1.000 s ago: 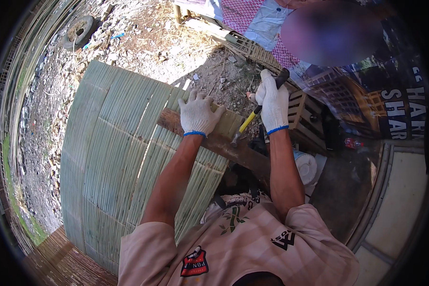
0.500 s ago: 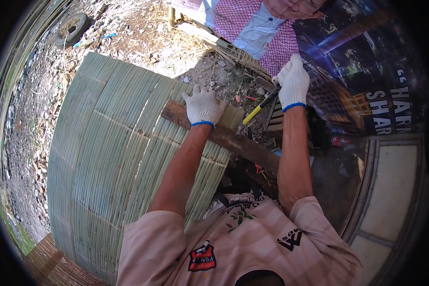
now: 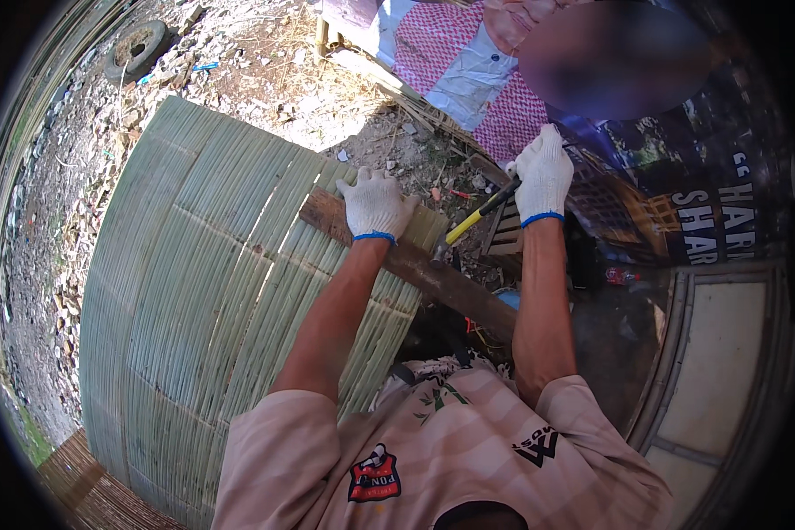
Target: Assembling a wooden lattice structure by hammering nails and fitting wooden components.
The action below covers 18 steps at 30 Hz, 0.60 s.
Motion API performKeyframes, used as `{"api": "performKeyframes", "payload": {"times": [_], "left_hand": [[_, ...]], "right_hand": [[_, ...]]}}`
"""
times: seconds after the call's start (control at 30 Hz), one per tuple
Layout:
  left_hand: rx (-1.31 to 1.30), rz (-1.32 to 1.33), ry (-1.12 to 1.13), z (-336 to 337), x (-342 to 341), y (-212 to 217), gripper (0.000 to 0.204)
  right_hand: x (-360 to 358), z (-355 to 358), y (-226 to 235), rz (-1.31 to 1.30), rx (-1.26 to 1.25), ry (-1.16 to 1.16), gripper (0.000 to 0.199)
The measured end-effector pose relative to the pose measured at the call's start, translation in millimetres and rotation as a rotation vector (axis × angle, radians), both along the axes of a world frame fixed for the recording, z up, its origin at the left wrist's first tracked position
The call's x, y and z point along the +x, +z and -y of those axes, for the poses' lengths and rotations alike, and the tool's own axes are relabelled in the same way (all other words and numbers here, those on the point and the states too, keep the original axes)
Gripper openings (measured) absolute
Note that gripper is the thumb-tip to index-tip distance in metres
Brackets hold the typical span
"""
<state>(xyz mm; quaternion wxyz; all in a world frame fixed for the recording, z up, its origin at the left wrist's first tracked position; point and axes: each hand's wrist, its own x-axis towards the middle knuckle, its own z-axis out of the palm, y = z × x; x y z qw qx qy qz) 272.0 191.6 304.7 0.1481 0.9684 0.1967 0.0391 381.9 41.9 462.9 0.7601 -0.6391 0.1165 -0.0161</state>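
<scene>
A wide panel of thin green bamboo slats (image 3: 194, 274) spreads to my left. A brown wooden plank (image 3: 464, 294) lies slantwise over its right edge. My left hand (image 3: 378, 205), in a white knit glove with a blue cuff, rests on the plank, its fingers spread toward the slats. My right hand (image 3: 541, 174), gloved the same way, is closed round the dark grip of a hammer (image 3: 465, 228) with a yellow and black handle. The hammer's head is at the plank, just right of my left hand; whether it touches the wood I cannot tell.
A printed banner (image 3: 627, 194) hangs at the far right, above a pale framed panel (image 3: 711, 349). An old tyre (image 3: 137, 51) lies on stony ground at the far left. A slatted wooden piece (image 3: 503, 231) stands beyond the plank.
My right hand and the hammer have dropped slightly, bringing the hammer's head closer to the plank. My left hand stays on the plank. The whole view has shifted a little.
</scene>
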Motion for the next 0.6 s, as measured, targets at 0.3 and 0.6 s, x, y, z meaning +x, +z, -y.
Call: {"api": "performKeyframes", "payload": {"times": [0.3,0.6], "left_hand": [[-0.077,0.071,-0.056,3.9,0.8,2.4,0.050],[-0.573,0.557,-0.098,38.1,26.6,67.5,0.037]], "right_hand": [[19.7,-7.5,-13.5,0.023,-0.017,0.223,0.049],[34.8,11.4,-32.3,0.119,-0.118,0.351,0.050]]}}
